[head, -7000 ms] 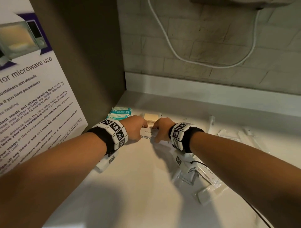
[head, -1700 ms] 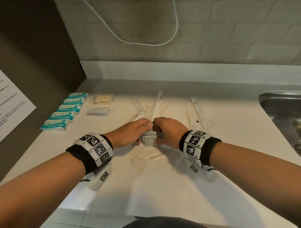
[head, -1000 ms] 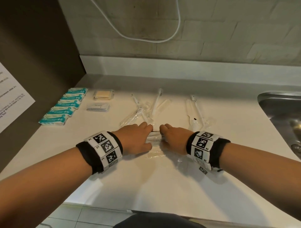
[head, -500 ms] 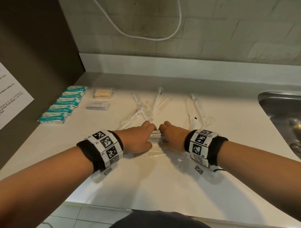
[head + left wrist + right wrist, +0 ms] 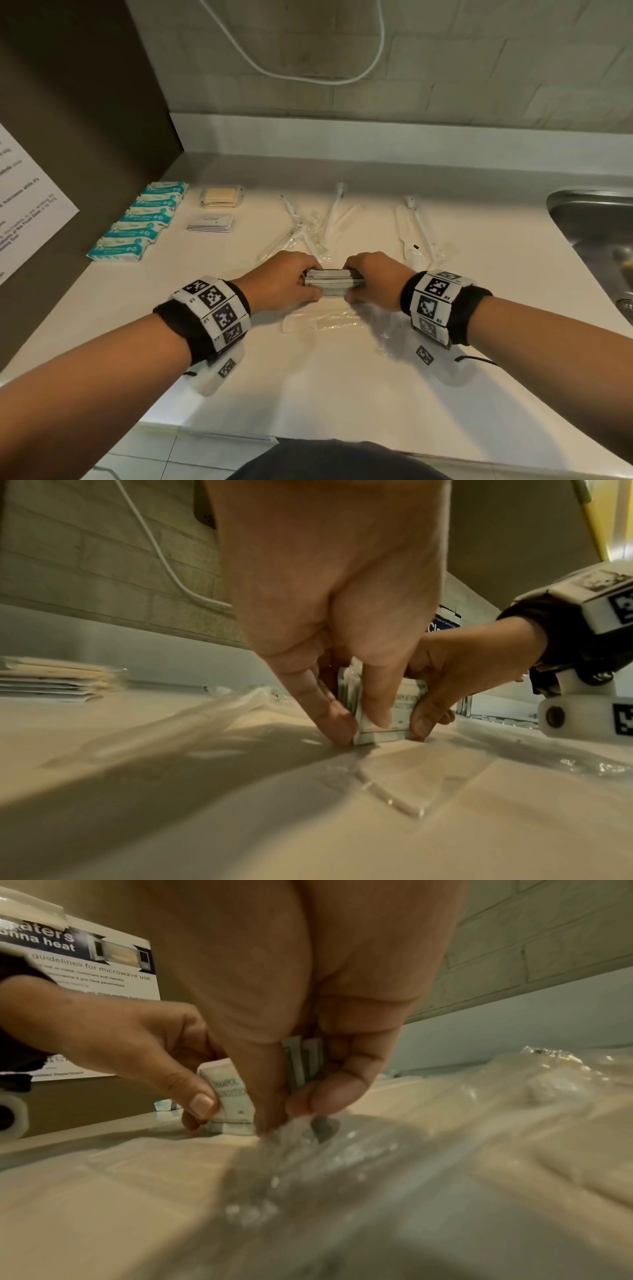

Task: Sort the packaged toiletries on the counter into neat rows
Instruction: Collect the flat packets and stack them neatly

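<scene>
A small stack of white shampoo sachets (image 5: 334, 281) stands on edge on the counter (image 5: 308, 383) between both hands. My left hand (image 5: 291, 286) pinches its left end and my right hand (image 5: 368, 282) pinches its right end. The left wrist view shows the sachets (image 5: 394, 718) upright, gripped by fingers (image 5: 377, 707) from both sides. In the right wrist view the printed sachets (image 5: 232, 1096) touch the counter. A wrapped comb (image 5: 325, 322) lies just in front of the hands. Sorted at the back left are a row of teal packets (image 5: 140, 221), tan soap packs (image 5: 221, 197) and flat white sachets (image 5: 210, 222).
Wrapped toothbrushes (image 5: 308, 222) lie scattered behind the hands, with more wrapped sticks (image 5: 418, 229) to the right. A steel sink (image 5: 599, 233) is at the far right. A dark panel with a microwave notice (image 5: 30, 205) closes the left side. A white cable (image 5: 308, 68) hangs on the wall.
Seven seconds ago both hands worked at the back left corner. Since then they hold a sachet stack at the counter's middle, squaring it on edge; in the last second they barely moved.
</scene>
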`<state>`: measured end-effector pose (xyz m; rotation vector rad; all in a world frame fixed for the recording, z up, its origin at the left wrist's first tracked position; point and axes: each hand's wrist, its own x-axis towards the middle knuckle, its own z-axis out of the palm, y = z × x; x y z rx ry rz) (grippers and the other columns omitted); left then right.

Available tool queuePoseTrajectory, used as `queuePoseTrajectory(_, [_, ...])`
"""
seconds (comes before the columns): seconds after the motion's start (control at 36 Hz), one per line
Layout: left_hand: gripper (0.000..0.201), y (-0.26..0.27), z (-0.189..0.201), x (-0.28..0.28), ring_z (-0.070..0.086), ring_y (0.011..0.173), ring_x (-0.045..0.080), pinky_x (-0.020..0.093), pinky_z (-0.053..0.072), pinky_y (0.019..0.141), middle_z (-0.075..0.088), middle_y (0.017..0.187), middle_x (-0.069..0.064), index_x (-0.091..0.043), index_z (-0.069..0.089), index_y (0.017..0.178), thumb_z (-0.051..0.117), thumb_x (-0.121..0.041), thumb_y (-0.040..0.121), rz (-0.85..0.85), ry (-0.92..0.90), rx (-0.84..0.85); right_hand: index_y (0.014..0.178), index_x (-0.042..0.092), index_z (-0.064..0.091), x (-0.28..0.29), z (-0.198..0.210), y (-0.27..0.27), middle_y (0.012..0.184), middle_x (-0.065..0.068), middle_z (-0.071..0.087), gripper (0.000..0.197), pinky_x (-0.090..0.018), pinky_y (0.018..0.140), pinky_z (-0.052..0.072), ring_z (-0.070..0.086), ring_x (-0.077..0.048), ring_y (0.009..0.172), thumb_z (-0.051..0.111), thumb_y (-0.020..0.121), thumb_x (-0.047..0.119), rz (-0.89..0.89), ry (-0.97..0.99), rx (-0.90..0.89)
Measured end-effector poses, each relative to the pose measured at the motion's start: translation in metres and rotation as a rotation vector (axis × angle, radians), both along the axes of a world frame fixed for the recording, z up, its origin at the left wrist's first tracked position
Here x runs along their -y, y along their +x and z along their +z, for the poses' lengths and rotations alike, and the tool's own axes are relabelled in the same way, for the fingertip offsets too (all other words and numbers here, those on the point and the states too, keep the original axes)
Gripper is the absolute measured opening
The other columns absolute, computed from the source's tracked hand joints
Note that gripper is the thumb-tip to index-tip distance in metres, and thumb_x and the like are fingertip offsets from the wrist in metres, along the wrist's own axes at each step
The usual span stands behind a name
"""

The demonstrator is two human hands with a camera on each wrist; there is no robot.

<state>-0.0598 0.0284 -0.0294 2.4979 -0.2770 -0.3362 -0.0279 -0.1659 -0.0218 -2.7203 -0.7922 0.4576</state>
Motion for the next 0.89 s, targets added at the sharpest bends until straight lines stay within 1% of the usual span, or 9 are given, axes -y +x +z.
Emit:
queuePoseTrajectory(0.19, [0.037, -0.001, 0.019, -0.008, 0.058, 0.058, -0.01, 0.005, 0.043, 0.061, 0.061, 0.069, -0.026, -0.022, 0.071, 0.116, 0.08, -0.02, 0.08, 0.016, -0.114, -0.019, 0.099, 0.023, 0.061, -0.001, 0.016, 0.007, 0.093, 0.003, 0.068, 0.022, -0.032, 0.077, 0.055, 0.063, -0.018, 0.084, 0.071, 0.08, 0.031, -0.001, -0.008, -0.003])
queuePoseTrajectory(0.28, [0.047, -0.002, 0.031, -0.018, 0.065, 0.063, -0.001, 0.017, 0.055, 0.07, 0.069, 0.075, -0.022, -0.024, 0.068, 0.122, 0.082, -0.021, 0.078, 0.031, -0.18, -0.061, 0.1, 0.021, 0.064, -0.006, 0.024, 0.012, 0.094, 0.004, 0.068, 0.023, -0.03, 0.078, 0.053, 0.062, -0.017, 0.086, 0.073, 0.08, 0.028, 0.015, 0.023, -0.03])
queuePoseTrajectory(0.33, [0.049, -0.004, 0.038, -0.027, 0.072, 0.074, 0.016, 0.032, 0.06, 0.078, 0.074, 0.086, -0.012, -0.023, 0.068, 0.123, 0.083, -0.02, 0.077, 0.06, -0.232, -0.09, 0.102, 0.02, 0.065, -0.013, 0.027, 0.015, 0.095, 0.005, 0.068, 0.026, -0.028, 0.079, 0.052, 0.062, -0.016, 0.087, 0.075, 0.08, 0.028, 0.032, 0.036, -0.054])
queuePoseTrajectory(0.39, [0.045, -0.007, 0.044, -0.038, 0.073, 0.082, 0.026, 0.038, 0.061, 0.078, 0.075, 0.096, -0.004, -0.022, 0.068, 0.119, 0.083, -0.018, 0.076, 0.089, -0.274, -0.107, 0.103, 0.018, 0.066, -0.024, 0.028, 0.017, 0.095, 0.005, 0.068, 0.029, -0.023, 0.075, 0.048, 0.06, -0.015, 0.085, 0.076, 0.079, 0.029, 0.052, 0.05, -0.067])
queuePoseTrajectory(0.44, [0.04, -0.011, 0.047, -0.052, 0.072, 0.083, 0.029, 0.04, 0.061, 0.076, 0.075, 0.097, -0.001, -0.02, 0.069, 0.115, 0.082, -0.017, 0.077, 0.129, -0.311, -0.108, 0.103, 0.016, 0.067, -0.037, 0.03, 0.019, 0.094, 0.003, 0.067, 0.031, -0.02, 0.068, 0.043, 0.059, -0.015, 0.083, 0.077, 0.078, 0.031, 0.073, 0.069, -0.069])
queuePoseTrajectory(0.53, [0.038, -0.014, 0.049, -0.077, 0.072, 0.078, 0.027, 0.039, 0.06, 0.075, 0.076, 0.097, 0.002, -0.016, 0.07, 0.114, 0.08, -0.019, 0.078, 0.191, -0.337, -0.098, 0.104, 0.014, 0.067, -0.063, 0.034, 0.022, 0.092, 0.002, 0.066, 0.033, -0.019, 0.064, 0.04, 0.058, -0.016, 0.082, 0.077, 0.078, 0.031, 0.105, 0.086, -0.068])
queuePoseTrajectory(0.61, [0.037, -0.016, 0.047, -0.104, 0.07, 0.071, 0.016, 0.035, 0.059, 0.073, 0.076, 0.095, 0.001, -0.012, 0.07, 0.115, 0.078, -0.019, 0.08, 0.253, -0.355, -0.084, 0.107, 0.013, 0.068, -0.092, 0.037, 0.025, 0.098, -0.003, 0.069, 0.036, -0.025, 0.072, 0.044, 0.06, -0.019, 0.086, 0.077, 0.077, 0.031, 0.125, 0.076, -0.074])
queuePoseTrajectory(0.72, [0.036, -0.014, 0.045, -0.139, 0.073, 0.09, 0.015, 0.037, 0.058, 0.089, 0.077, 0.097, -0.006, -0.018, 0.072, 0.113, 0.079, -0.026, 0.079, 0.322, -0.329, -0.065, 0.106, 0.012, 0.067, -0.132, 0.039, 0.03, 0.091, 0.0, 0.065, 0.035, -0.027, 0.071, 0.045, 0.058, -0.019, 0.083, 0.077, 0.077, 0.03, 0.117, 0.052, -0.078])
queuePoseTrajectory(0.89, [0.035, -0.005, 0.035, -0.183, 0.07, 0.099, 0.011, 0.034, 0.054, 0.096, 0.075, 0.107, -0.009, -0.016, 0.072, 0.115, 0.078, -0.027, 0.082, 0.39, -0.33, -0.123, 0.107, 0.012, 0.065, -0.184, 0.036, 0.036, 0.096, 0.0, 0.066, 0.036, -0.03, 0.078, 0.053, 0.062, -0.02, 0.088, 0.077, 0.077, 0.028, 0.074, 0.026, -0.12])
